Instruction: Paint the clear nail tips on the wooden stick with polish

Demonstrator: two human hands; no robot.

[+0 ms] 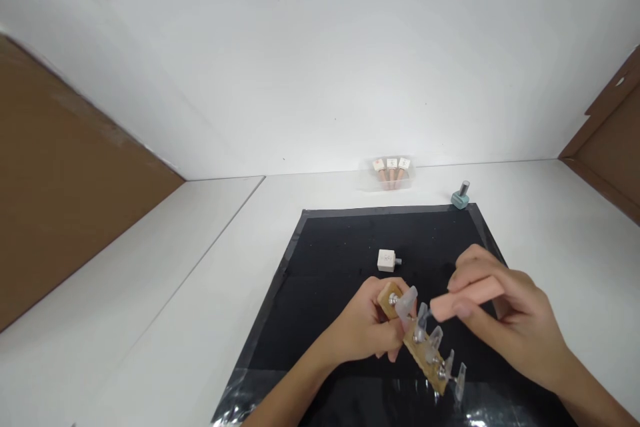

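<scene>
My left hand is closed around the end of a wooden strip that carries several clear false nail tips on metal pins, held tilted above the black mat. My right hand pinches a peach-pink nail polish brush handle, its tip at the second nail tip from the left. A small white square polish bottle lies on the mat just beyond my hands.
A clear tray with three peach polish bottles stands at the back against the white wall. A teal bottle sits at the mat's far right corner. Brown panels flank the white table on both sides.
</scene>
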